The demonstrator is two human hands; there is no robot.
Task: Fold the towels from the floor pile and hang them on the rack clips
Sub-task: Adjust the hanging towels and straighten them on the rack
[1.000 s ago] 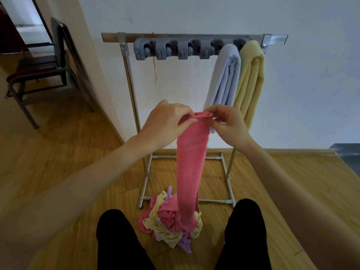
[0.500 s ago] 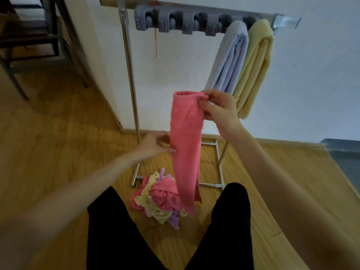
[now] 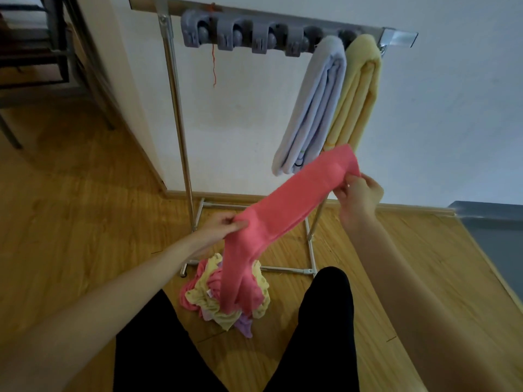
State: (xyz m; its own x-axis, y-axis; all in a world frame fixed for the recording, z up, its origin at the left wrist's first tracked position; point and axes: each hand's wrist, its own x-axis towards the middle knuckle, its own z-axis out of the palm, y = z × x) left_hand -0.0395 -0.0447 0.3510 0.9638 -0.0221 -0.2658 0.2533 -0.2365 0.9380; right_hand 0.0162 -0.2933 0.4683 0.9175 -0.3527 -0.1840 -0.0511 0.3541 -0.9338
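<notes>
Two hands hold one pink towel (image 3: 288,205): left hand (image 3: 219,226) pinches its middle, right hand (image 3: 359,190) grips the top end, its tail drooping onto the floor pile (image 3: 206,304). Beyond, the rack (image 3: 175,108) carries two hung towels, lilac (image 3: 314,108) and yellow (image 3: 356,91), beside four free clips (image 3: 240,35). Wood floor (image 3: 70,210), white wall (image 3: 452,108).

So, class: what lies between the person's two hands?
In the head view, the pink towel stretches from left hand to right hand.
</notes>
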